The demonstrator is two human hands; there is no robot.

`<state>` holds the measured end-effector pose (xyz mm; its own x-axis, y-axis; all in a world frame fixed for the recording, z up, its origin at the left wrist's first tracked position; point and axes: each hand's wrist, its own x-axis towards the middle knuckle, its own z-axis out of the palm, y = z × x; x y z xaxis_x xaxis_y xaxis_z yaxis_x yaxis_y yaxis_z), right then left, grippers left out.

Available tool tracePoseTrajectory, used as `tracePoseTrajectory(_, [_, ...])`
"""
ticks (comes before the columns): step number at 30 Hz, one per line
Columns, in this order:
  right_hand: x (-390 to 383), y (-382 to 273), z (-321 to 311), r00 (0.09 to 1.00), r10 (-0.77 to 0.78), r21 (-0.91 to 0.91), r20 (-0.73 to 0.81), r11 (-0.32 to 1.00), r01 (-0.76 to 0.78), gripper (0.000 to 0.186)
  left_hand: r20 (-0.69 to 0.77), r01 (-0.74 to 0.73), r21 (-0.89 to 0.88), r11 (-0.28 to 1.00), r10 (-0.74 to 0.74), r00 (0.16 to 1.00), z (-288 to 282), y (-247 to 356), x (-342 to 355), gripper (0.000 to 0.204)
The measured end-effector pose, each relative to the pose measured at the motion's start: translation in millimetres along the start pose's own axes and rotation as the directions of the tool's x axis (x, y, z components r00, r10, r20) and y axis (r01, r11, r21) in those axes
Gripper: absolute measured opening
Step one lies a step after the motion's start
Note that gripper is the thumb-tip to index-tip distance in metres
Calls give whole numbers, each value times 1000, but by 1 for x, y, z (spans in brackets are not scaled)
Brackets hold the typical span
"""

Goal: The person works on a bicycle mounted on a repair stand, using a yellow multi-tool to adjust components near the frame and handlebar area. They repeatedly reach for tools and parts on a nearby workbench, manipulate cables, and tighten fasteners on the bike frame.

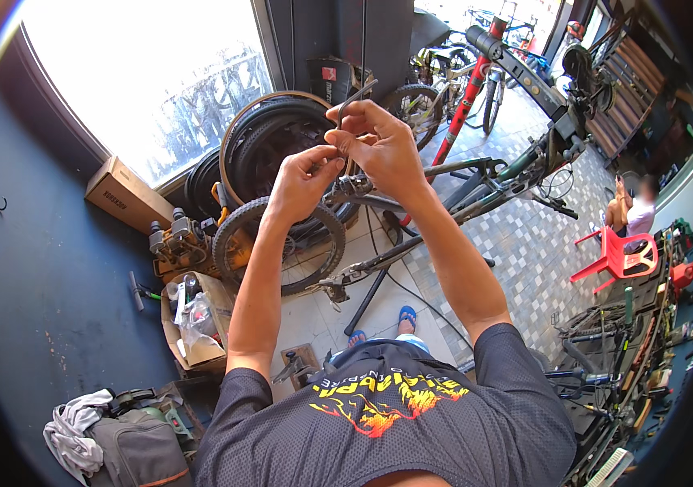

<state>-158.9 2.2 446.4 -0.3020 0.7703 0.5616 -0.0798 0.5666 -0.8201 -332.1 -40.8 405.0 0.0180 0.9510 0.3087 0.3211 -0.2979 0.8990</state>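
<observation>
Both my hands are raised close together in front of the bike frame. Between thumb and fingers, my right hand (383, 150) pinches a thin, dark, slightly curved piece of cable (353, 99), whose free end sticks up past the fingertips. Just below and to the left, my left hand (306, 185) has its fingertips closed at the cable's lower end, which the fingers largely hide. Behind my hands, the dark green bike frame (517, 174) is held up at a slant on a red repair stand (462, 105). A loose black cable (415, 294) hangs below the frame.
Several wheels and tyres (277, 134) lean under the window. A detached-looking wheel (281, 243) stands nearer, beside an open carton (200, 353) of plastic items. To the right are a red chair (618, 258), a seated person (639, 213) and a tool-covered bench (647, 357). A grey backpack (139, 450) lies lower left.
</observation>
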Motion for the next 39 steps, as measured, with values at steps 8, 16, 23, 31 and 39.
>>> tracePoseTrajectory(8, [1,0,6,995,90,-36,-28,995,-91,15,-88,-56,74,996,63,994,0,-18,7,14])
tracePoseTrajectory(16, [1,9,9,997,76,-3,-4,997,-76,14,-194,-222,-284,933,171,966,27,-30,16,18])
tracePoseTrajectory(23, [2,16,2,996,78,157,50,984,-85,18,-36,-50,47,998,52,998,9,-25,8,21])
tracePoseTrajectory(31, [0,10,3,998,-31,-7,46,999,32,23,-7,-92,-92,991,92,996,7,-23,5,17])
tracePoseTrajectory(39, [3,19,9,997,71,142,16,987,-72,20,-120,-141,-254,957,114,986,22,-27,16,16])
